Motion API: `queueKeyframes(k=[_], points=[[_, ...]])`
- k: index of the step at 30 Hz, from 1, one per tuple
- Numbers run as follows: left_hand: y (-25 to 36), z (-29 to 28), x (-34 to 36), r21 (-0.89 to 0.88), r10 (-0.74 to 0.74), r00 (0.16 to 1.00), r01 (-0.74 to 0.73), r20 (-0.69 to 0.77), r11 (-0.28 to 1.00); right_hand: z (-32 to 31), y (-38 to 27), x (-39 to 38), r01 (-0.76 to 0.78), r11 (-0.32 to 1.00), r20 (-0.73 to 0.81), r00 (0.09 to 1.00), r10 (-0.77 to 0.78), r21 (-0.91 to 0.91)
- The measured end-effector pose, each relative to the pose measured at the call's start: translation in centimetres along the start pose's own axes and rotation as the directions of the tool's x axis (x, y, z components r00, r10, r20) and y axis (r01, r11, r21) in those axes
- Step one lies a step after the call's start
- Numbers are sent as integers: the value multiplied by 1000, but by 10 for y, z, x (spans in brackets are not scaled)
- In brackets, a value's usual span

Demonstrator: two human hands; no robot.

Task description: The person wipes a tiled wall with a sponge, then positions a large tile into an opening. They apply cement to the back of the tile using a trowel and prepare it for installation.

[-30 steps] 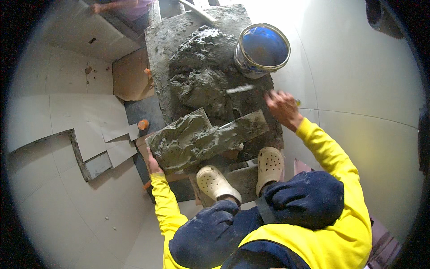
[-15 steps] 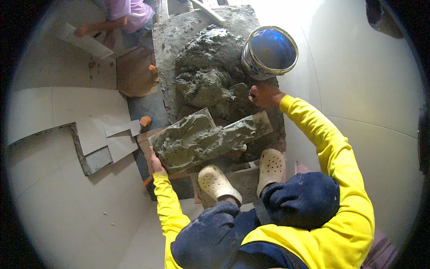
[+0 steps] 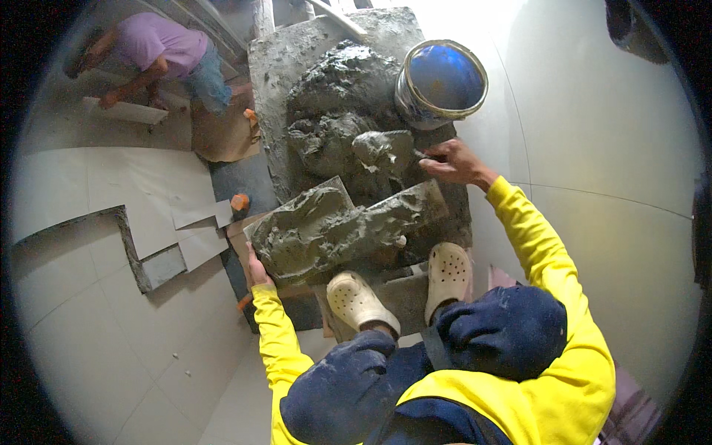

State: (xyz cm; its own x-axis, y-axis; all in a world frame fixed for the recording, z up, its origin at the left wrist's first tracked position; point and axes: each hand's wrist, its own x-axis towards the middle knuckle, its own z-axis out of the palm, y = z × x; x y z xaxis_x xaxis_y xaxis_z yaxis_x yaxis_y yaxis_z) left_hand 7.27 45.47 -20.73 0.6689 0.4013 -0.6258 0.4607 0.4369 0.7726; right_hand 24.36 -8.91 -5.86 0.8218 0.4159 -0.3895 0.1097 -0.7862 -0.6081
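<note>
My left hand [image 3: 259, 268] grips the left edge of a notched tile piece [image 3: 439, 202], its top face coated with grey mortar. My right hand [image 3: 458, 163] is closed round the handle of a trowel [image 3: 406, 142], whose blade carries a lump of wet mortar. That blade is just above the mortar heap [image 3: 334, 96], beyond the tile. The trowel's handle is mostly hidden by my fingers.
The heap lies on a grey mortar-smeared board [image 3: 271, 70]. A blue-lined bucket [image 3: 449, 78] stands at its right edge. My cream clogs [image 3: 362, 302] are close to the tile. At far left, a person in a purple shirt [image 3: 165, 44] bends over a white tile [image 3: 127, 111].
My right hand has shifted slightly right and lifted the trowel, its mortar-loaded blade now showing. My left hand and the tile are nearly still. The other person has moved left.
</note>
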Motion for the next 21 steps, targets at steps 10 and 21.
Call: queueKeyframes(k=[10, 21], points=[[-7, -6, 2, 35, 16, 1000, -16, 10, 999, 90, 17, -173, -28, 907, -411, 897, -163, -421], [7, 10, -2, -6, -81, 997, 81, -4, 997, 82, -18, -190, -93, 921, -333, 942, -41, -379]])
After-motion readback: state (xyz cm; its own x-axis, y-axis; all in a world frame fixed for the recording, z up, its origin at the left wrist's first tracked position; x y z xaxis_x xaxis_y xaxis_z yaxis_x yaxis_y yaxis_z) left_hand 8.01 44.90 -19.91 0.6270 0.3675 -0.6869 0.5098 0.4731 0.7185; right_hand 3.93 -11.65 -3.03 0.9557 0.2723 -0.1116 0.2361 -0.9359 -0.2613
